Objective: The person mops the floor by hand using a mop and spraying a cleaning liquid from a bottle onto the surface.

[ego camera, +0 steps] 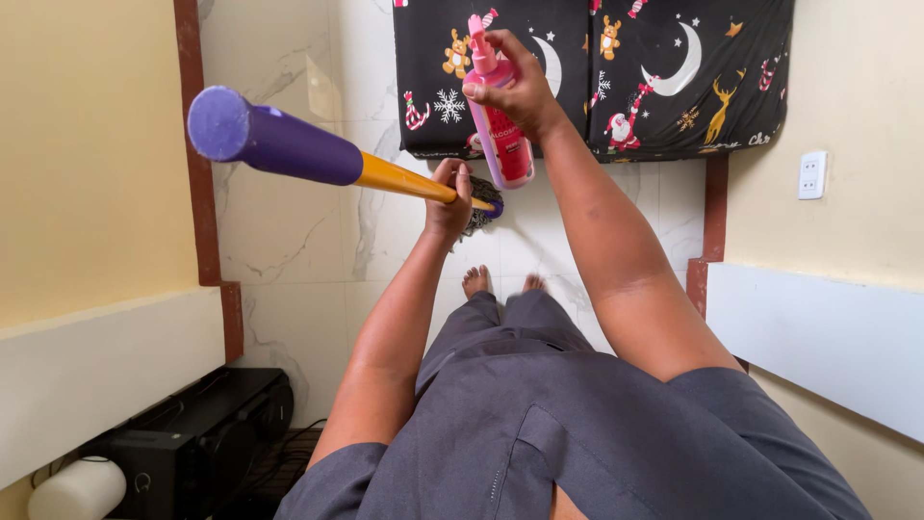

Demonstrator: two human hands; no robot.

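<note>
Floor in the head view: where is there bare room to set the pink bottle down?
The marble floor lies bare between the yellow wall's brown skirting and the mop handle. More bare tile lies right of the feet, below the dark patterned mattress. It is crowded around the mop head and by the black speaker.
</note>
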